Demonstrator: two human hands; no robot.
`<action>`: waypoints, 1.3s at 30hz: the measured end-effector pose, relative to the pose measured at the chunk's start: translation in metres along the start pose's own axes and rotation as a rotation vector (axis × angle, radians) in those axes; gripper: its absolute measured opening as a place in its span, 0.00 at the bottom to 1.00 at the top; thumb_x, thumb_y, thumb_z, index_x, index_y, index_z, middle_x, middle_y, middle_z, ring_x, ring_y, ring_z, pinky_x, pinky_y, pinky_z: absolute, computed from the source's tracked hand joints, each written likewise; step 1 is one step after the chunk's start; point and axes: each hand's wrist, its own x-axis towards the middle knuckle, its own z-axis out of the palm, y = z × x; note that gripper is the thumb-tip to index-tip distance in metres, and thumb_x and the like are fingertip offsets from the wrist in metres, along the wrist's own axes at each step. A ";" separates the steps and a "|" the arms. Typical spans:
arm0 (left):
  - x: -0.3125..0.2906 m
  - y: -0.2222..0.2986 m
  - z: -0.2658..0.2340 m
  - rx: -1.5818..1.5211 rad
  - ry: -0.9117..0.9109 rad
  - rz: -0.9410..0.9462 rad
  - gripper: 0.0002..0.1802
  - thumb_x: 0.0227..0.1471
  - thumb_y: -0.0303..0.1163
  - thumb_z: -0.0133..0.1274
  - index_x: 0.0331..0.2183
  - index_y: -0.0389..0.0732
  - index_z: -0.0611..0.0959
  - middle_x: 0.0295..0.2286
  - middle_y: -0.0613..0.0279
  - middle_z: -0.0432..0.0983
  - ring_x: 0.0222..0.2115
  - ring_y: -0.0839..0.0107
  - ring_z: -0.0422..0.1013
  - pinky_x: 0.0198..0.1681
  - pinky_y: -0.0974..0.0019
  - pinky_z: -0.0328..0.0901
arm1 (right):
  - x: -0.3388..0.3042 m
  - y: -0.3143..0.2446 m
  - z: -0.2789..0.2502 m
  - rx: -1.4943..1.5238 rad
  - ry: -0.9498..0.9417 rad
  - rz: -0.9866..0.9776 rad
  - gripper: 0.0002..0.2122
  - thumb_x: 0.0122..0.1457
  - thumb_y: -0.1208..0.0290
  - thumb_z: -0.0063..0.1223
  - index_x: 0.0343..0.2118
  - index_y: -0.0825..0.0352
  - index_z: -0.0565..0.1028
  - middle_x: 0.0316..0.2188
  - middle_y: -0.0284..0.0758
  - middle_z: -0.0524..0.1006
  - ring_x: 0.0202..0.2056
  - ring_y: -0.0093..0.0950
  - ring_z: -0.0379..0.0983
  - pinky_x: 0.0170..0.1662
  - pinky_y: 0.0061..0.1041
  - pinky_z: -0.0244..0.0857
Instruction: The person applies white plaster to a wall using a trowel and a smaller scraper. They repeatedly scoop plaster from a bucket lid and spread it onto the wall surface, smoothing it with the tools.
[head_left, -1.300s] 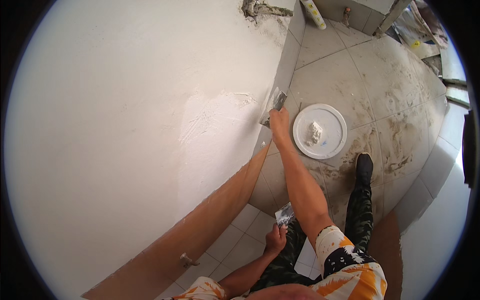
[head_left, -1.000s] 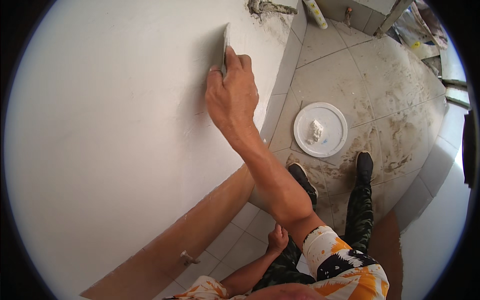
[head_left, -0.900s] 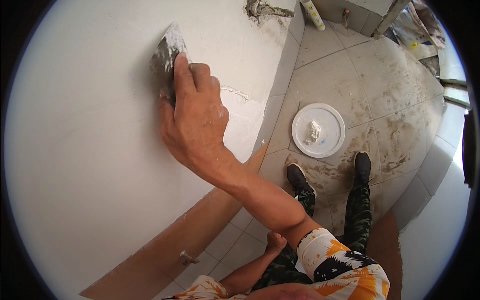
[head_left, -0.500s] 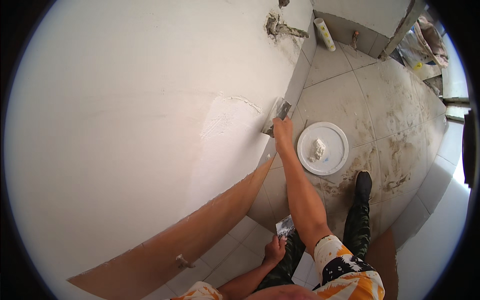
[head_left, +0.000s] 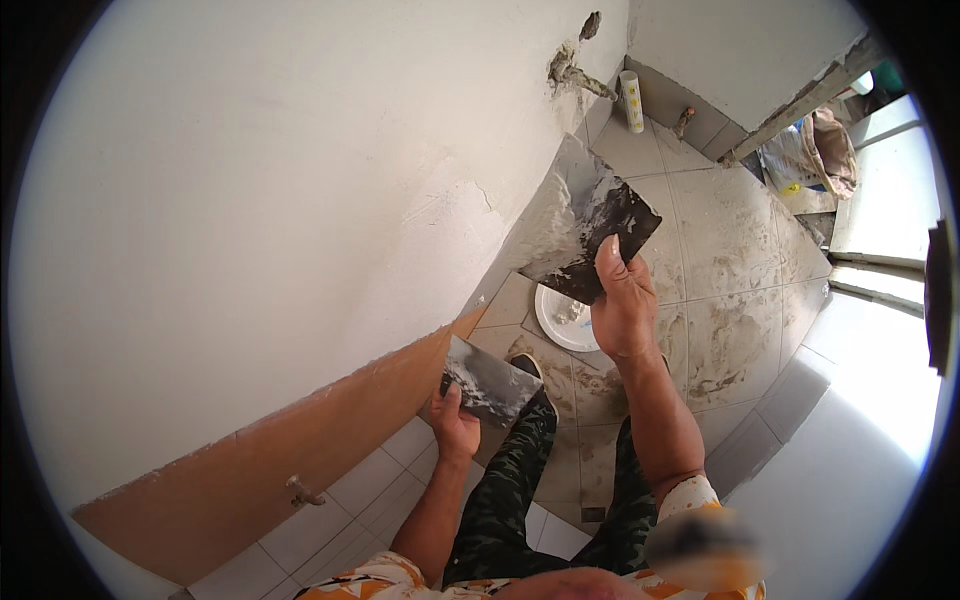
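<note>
My right hand (head_left: 625,310) grips a broad putty knife (head_left: 592,222) by its near right edge, thumb pressed on top. White putty smears cover the blade, which is raised away from the wall. Lower on the left, my left hand (head_left: 455,425) is closed around a smaller putty knife (head_left: 498,375), also streaked with white. The two blades are apart. On the white wall (head_left: 250,200) shows a patch of smoothed putty (head_left: 455,225) with a thin ridge. Partly hidden below the right-hand blade, a round white lid (head_left: 543,312) on the floor carries a lump of putty (head_left: 572,311).
A brown strip (head_left: 290,500) runs along the lower wall, with a pipe stub (head_left: 302,492) near it. Another pipe (head_left: 585,80) sticks out of a broken hole. A white roll (head_left: 631,100) leans in the corner. Bags (head_left: 815,155) lie beyond the stained tile floor (head_left: 735,240).
My right hand has drawn its putty knife off the wall and lifted it nearer, blade face turned up. My left hand has come up and forward with the smaller knife. My feet have shifted.
</note>
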 end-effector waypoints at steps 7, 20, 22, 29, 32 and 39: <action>0.031 0.026 0.105 -0.286 -0.157 -0.149 0.16 0.61 0.31 0.44 0.48 0.35 0.72 0.41 0.54 0.76 0.41 0.64 0.75 0.48 0.59 0.71 | -0.037 -0.037 -0.009 -0.602 -0.779 -0.533 0.21 0.55 0.75 0.56 0.53 0.55 0.74 0.50 0.36 0.71 0.51 0.37 0.67 0.57 0.37 0.58; -0.053 0.053 0.110 -0.414 -0.002 0.307 0.12 0.62 0.29 0.44 0.46 0.36 0.72 0.47 0.52 0.73 0.46 0.63 0.73 0.46 0.59 0.71 | -0.068 -0.040 -0.066 -0.598 -0.341 0.241 0.18 0.53 0.79 0.49 0.49 0.64 0.74 0.39 0.37 0.75 0.40 0.37 0.73 0.41 0.40 0.71; -0.054 0.034 0.121 -0.044 -0.074 0.809 0.10 0.62 0.30 0.45 0.44 0.37 0.73 0.44 0.53 0.77 0.41 0.61 0.76 0.42 0.59 0.72 | -0.088 -0.024 -0.062 -0.088 -0.021 0.650 0.14 0.59 0.74 0.46 0.48 0.68 0.73 0.36 0.36 0.76 0.36 0.34 0.74 0.37 0.39 0.72; -0.024 -0.038 0.047 0.983 -0.359 1.221 0.10 0.57 0.24 0.49 0.41 0.36 0.79 0.34 0.51 0.81 0.33 0.57 0.78 0.37 0.62 0.73 | -0.065 0.015 -0.097 0.156 0.080 0.622 0.11 0.61 0.68 0.47 0.43 0.68 0.72 0.36 0.38 0.78 0.33 0.33 0.77 0.29 0.34 0.70; 0.000 -0.098 -0.013 0.998 -0.280 0.900 0.10 0.57 0.25 0.49 0.42 0.36 0.80 0.31 0.50 0.81 0.30 0.58 0.78 0.34 0.64 0.71 | -0.008 0.058 -0.139 -0.022 0.038 0.372 0.11 0.60 0.68 0.48 0.43 0.66 0.73 0.34 0.36 0.79 0.34 0.30 0.77 0.29 0.35 0.70; 0.024 -0.229 -0.132 0.875 -0.274 0.304 0.15 0.60 0.37 0.51 0.41 0.35 0.78 0.23 0.51 0.77 0.23 0.61 0.75 0.27 0.66 0.66 | 0.160 0.169 -0.220 -0.159 0.105 0.237 0.08 0.58 0.70 0.50 0.39 0.66 0.71 0.31 0.36 0.76 0.31 0.32 0.74 0.27 0.36 0.66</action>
